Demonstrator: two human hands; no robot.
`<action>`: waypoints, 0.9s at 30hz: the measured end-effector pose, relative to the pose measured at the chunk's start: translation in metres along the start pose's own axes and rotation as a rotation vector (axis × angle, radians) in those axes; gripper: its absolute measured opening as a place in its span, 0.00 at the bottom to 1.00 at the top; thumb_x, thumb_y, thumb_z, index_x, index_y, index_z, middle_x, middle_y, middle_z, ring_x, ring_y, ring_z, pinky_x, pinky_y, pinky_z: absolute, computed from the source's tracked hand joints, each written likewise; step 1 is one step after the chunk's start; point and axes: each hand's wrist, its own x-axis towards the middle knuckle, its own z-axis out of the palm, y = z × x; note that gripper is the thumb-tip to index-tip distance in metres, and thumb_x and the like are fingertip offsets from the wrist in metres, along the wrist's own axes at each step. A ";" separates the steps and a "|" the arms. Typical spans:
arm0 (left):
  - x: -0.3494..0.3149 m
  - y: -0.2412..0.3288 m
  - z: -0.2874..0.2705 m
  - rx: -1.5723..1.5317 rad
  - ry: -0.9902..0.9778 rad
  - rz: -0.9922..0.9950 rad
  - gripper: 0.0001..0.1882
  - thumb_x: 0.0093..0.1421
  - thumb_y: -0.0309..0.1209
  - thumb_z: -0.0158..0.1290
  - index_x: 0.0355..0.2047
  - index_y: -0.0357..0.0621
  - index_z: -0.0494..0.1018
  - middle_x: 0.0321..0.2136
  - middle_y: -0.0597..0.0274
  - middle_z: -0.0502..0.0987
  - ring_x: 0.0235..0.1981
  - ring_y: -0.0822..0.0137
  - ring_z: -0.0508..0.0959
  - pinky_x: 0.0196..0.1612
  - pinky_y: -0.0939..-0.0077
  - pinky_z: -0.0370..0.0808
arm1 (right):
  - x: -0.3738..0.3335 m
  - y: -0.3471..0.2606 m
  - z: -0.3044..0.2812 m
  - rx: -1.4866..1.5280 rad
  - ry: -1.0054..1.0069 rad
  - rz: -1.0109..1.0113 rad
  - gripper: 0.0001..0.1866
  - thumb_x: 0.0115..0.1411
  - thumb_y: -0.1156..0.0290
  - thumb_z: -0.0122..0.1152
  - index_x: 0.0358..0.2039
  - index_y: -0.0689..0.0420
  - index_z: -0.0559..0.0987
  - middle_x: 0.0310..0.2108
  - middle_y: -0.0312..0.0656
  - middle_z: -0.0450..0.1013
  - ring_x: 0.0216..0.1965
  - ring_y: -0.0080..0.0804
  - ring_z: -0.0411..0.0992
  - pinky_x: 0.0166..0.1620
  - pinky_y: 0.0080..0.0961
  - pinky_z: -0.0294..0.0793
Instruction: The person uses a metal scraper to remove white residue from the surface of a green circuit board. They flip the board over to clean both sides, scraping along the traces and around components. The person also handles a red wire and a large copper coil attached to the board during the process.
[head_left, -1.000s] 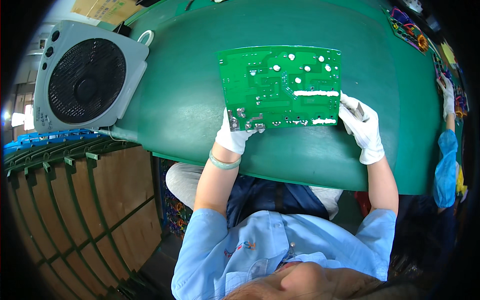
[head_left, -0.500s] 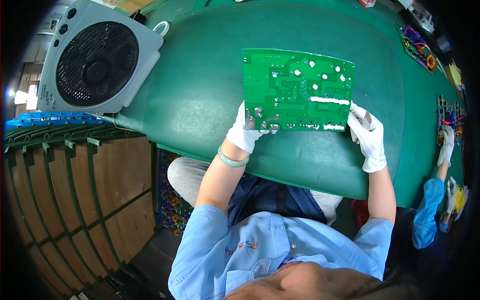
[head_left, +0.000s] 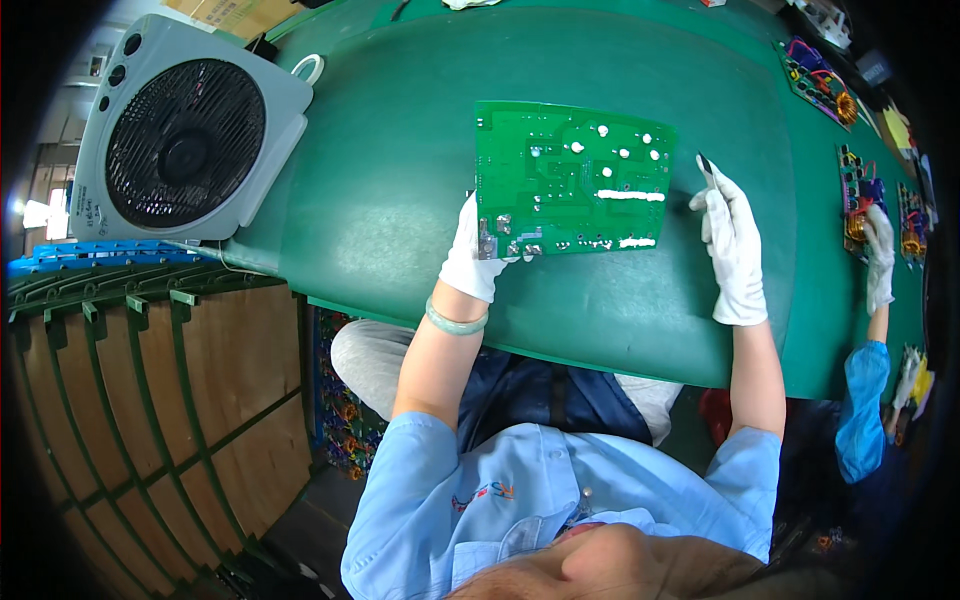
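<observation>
My left hand (head_left: 472,258), in a white glove, grips a green circuit board (head_left: 560,215) by its lower left corner. The board is held up over the table with its solder side showing. White blobs and two white strips of paste-like material sit on its right half. My right hand (head_left: 735,250), also white-gloved, is apart from the board, to its right. Its fingers are closed on a slim tool with a dark tip (head_left: 705,165); the exact kind is not clear. The glove hides the rest of that tool.
A grey box fan (head_left: 185,150) stands at the table's left. Populated boards with copper coils lie on the right, one board (head_left: 855,195) under a co-worker's gloved hand (head_left: 879,260). The green table (head_left: 400,200) ends before my lap. Wood-panelled green racks (head_left: 240,370) stand lower left.
My right hand has let go of the board's right edge and moved away, its dark-tipped tool now showing. The board has swung slightly left. The co-worker's hand has moved a board farther onto the table.
</observation>
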 end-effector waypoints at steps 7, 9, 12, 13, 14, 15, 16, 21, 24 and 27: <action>-0.006 0.005 -0.011 0.043 -0.066 0.019 0.19 0.72 0.39 0.45 0.54 0.40 0.73 0.46 0.54 0.80 0.42 0.59 0.83 0.41 0.62 0.84 | 0.002 -0.060 0.058 -0.517 -0.132 -0.850 0.24 0.53 0.77 0.61 0.54 0.54 0.81 0.36 0.43 0.79 0.32 0.36 0.76 0.36 0.30 0.77; -0.008 0.007 -0.006 0.069 0.003 0.008 0.18 0.72 0.38 0.45 0.53 0.40 0.73 0.45 0.54 0.80 0.42 0.60 0.83 0.41 0.64 0.84 | -0.005 -0.074 0.075 -0.568 -0.107 -0.808 0.25 0.52 0.77 0.62 0.53 0.52 0.81 0.31 0.39 0.77 0.30 0.37 0.75 0.34 0.31 0.76; -0.012 0.003 0.004 0.203 0.068 0.076 0.18 0.72 0.38 0.44 0.53 0.38 0.73 0.45 0.53 0.80 0.42 0.60 0.83 0.41 0.65 0.84 | -0.011 -0.067 0.097 -0.664 0.043 -0.862 0.24 0.52 0.74 0.67 0.52 0.52 0.82 0.29 0.36 0.75 0.28 0.31 0.74 0.27 0.28 0.73; -0.012 0.003 0.006 0.253 0.068 0.112 0.18 0.72 0.37 0.44 0.53 0.38 0.73 0.45 0.53 0.80 0.42 0.60 0.83 0.41 0.65 0.84 | -0.011 -0.061 0.100 -0.635 0.059 -0.884 0.25 0.51 0.74 0.68 0.52 0.51 0.82 0.29 0.35 0.74 0.28 0.30 0.74 0.27 0.28 0.73; -0.012 0.003 0.002 0.187 -0.008 0.106 0.18 0.72 0.37 0.44 0.53 0.38 0.73 0.45 0.52 0.80 0.42 0.61 0.83 0.41 0.65 0.84 | -0.014 -0.054 0.104 -0.603 0.070 -0.904 0.26 0.49 0.74 0.69 0.52 0.51 0.82 0.30 0.35 0.74 0.28 0.30 0.74 0.26 0.27 0.72; -0.010 0.004 -0.003 0.120 -0.083 0.099 0.18 0.72 0.38 0.44 0.53 0.38 0.73 0.45 0.52 0.80 0.41 0.61 0.83 0.41 0.65 0.84 | -0.015 -0.050 0.107 -0.572 0.081 -0.924 0.26 0.48 0.73 0.70 0.52 0.51 0.82 0.30 0.34 0.74 0.27 0.29 0.74 0.25 0.27 0.72; -0.010 0.003 -0.005 0.088 -0.129 0.105 0.18 0.72 0.38 0.44 0.53 0.38 0.73 0.45 0.52 0.80 0.41 0.61 0.83 0.41 0.65 0.84 | -0.016 -0.048 0.109 -0.563 0.083 -0.925 0.27 0.47 0.74 0.70 0.52 0.50 0.82 0.30 0.34 0.74 0.27 0.29 0.74 0.25 0.27 0.72; -0.013 0.002 -0.007 0.055 -0.141 0.107 0.19 0.72 0.38 0.43 0.53 0.37 0.73 0.44 0.50 0.81 0.40 0.59 0.84 0.41 0.64 0.85 | -0.022 -0.044 0.114 -0.546 0.063 -0.930 0.31 0.42 0.74 0.70 0.52 0.50 0.82 0.34 0.33 0.74 0.28 0.29 0.74 0.26 0.27 0.72; -0.012 0.004 -0.008 0.058 -0.106 0.066 0.20 0.72 0.39 0.42 0.53 0.37 0.73 0.43 0.50 0.81 0.40 0.58 0.84 0.41 0.63 0.85 | -0.022 -0.041 0.118 -0.515 0.072 -0.941 0.31 0.42 0.75 0.70 0.52 0.51 0.82 0.34 0.34 0.75 0.29 0.29 0.74 0.26 0.27 0.72; -0.013 0.003 -0.006 0.076 -0.062 0.059 0.20 0.72 0.40 0.42 0.52 0.37 0.74 0.43 0.50 0.81 0.39 0.58 0.84 0.40 0.64 0.85 | -0.023 -0.040 0.121 -0.509 0.077 -0.936 0.31 0.41 0.75 0.69 0.52 0.51 0.82 0.34 0.34 0.75 0.29 0.30 0.74 0.27 0.27 0.73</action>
